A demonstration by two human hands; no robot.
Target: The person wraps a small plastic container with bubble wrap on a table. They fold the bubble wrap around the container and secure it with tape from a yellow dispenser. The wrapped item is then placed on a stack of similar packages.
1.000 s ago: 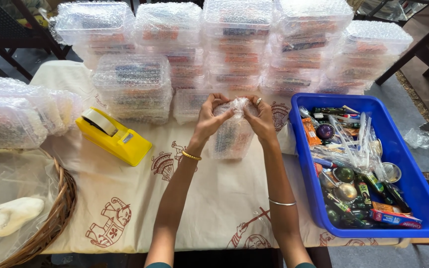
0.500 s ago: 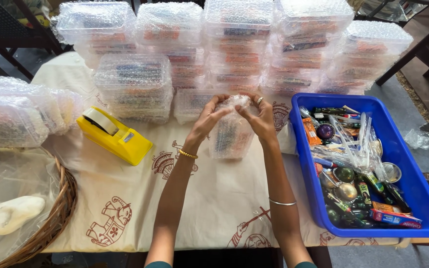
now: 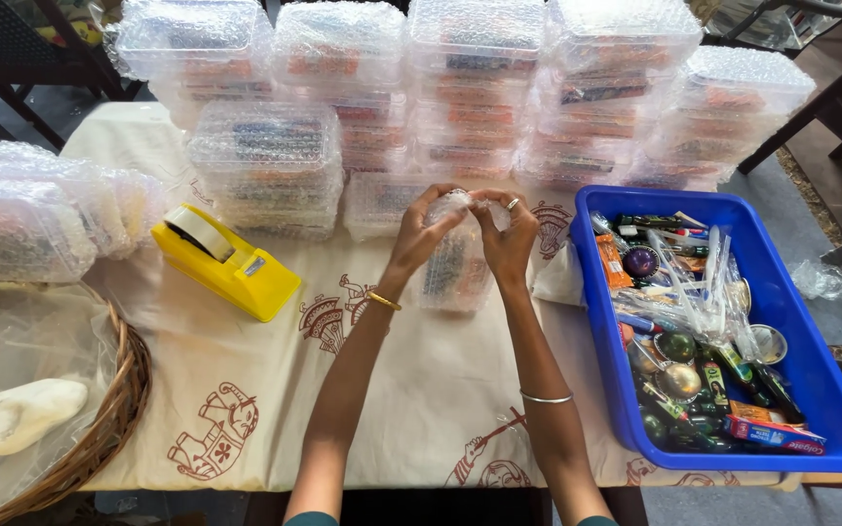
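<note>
Both my hands meet at the top of a bubble-wrapped packet (image 3: 452, 268) that stands upright on the cream printed tablecloth (image 3: 421, 390). My left hand (image 3: 419, 232) pinches the wrap at the upper left, a gold bangle on its wrist. My right hand (image 3: 506, 236), with a ring and a silver bangle further down the arm, grips the upper right of the wrap. Coloured items show faintly inside the packet.
Stacks of bubble-wrapped boxes (image 3: 470, 88) fill the far side, with more at the left (image 3: 21, 219). A yellow tape dispenser (image 3: 226, 261) lies left of my hands. A blue bin (image 3: 835, 390) of small items sits at right. A wicker basket (image 3: 114, 409) with a white stone (image 3: 26, 414) is at lower left.
My hands have kept working the top of the packet, shifting only slightly; the packet stays in the same spot.
</note>
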